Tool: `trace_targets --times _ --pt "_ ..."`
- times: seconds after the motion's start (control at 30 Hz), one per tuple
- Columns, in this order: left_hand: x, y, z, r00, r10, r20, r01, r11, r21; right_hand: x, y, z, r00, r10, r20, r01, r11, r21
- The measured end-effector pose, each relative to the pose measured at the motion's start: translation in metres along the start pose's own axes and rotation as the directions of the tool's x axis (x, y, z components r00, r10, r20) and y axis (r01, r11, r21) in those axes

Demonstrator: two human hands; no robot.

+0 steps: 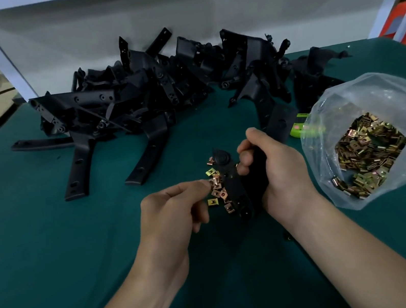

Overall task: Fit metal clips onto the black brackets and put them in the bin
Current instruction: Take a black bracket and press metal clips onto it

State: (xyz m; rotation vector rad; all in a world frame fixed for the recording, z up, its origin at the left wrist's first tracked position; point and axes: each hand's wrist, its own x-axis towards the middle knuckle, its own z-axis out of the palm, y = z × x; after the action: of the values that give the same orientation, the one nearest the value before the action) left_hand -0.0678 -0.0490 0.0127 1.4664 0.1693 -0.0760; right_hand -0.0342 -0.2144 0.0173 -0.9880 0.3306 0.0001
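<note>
Head view: one wide look down over both hands at the green desk.
Right hand: grip closed round the wide end of a black bracket. The narrow end is turned toward the other hand, seemingly to offer its edge for clipping.
Left hand: grip pinched, thumb against forefinger, on one metal clip at the bracket's left edge. Whether the clip is seated cannot be told.
Loose clips: small scatter on the desk, just beside the held bracket and partly under it, close to the pinching hand.
Bag: clear plastic with its mouth open, on the right near the right hand. It holds many more clips, likely the refill stock.
Bracket pile: heap across the far side of the desk, well apart from the hands; judged the unworked supply.
Green item: small and bright, between bag and pile, partly behind the bag; kind unclear.
Bin: not in view.
Step in hand: judged to be fitting a clip to the held bracket.
</note>
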Motion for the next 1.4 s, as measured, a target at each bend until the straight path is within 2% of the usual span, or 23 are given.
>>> trace_targets --times 0.27,0.53,0.63,0.77,0.97,1.1,1.17,1.2,1.27,1.33,1.4 --pt "-0.001 0.0 -0.002 0.997 0.011 0.079 -0.013 1.0 0.029 0.0 0.0 0.001 1.0 -0.019 0.012 0.02 0.999 -0.044" --pt "0.004 0.004 -0.013 0.965 0.023 0.261 -0.066 0.985 0.158 0.0 -0.002 0.0 0.999 -0.038 0.037 0.043 0.99 -0.133" --pt "0.004 0.004 -0.012 0.976 0.023 0.217 -0.053 0.989 0.135 -0.002 0.0 0.002 0.997 -0.071 0.043 0.077 0.98 -0.183" --pt "-0.002 0.001 -0.004 0.993 0.006 0.117 -0.007 1.0 0.014 -0.003 0.002 0.006 0.991 -0.128 0.024 0.13 0.982 -0.14" --pt "-0.006 0.003 0.001 0.993 0.019 0.118 -0.022 0.999 0.028 -0.006 0.011 0.012 0.972 -0.235 -0.016 0.228 0.956 -0.185" --pt "-0.001 0.007 -0.001 0.986 0.082 0.148 -0.096 0.991 0.089 -0.005 0.007 0.012 0.987 -0.161 -0.012 0.159 0.983 -0.086" --pt "0.008 0.01 -0.007 0.989 0.123 0.078 -0.133 0.982 0.136 -0.005 0.006 0.01 0.996 -0.082 -0.022 0.082 0.997 -0.009" --pt "0.014 0.01 -0.013 0.984 0.176 0.012 -0.174 0.959 0.225 -0.005 0.005 0.008 0.998 -0.05 -0.031 0.051 0.998 0.028" --pt "0.024 0.008 -0.026 0.951 0.306 -0.051 -0.239 0.827 0.509 -0.005 0.004 0.004 0.999 -0.013 -0.043 0.016 0.996 0.083" --pt "0.027 0.005 -0.033 0.94 0.339 0.028 -0.271 0.696 0.665 -0.004 0.002 0.001 0.999 0.005 -0.034 -0.001 0.992 0.123" --pt "0.027 0.0 -0.032 0.942 0.29 0.169 -0.314 0.587 0.746 -0.003 0.001 0.0 1.0 0.017 -0.027 -0.013 0.99 0.137"
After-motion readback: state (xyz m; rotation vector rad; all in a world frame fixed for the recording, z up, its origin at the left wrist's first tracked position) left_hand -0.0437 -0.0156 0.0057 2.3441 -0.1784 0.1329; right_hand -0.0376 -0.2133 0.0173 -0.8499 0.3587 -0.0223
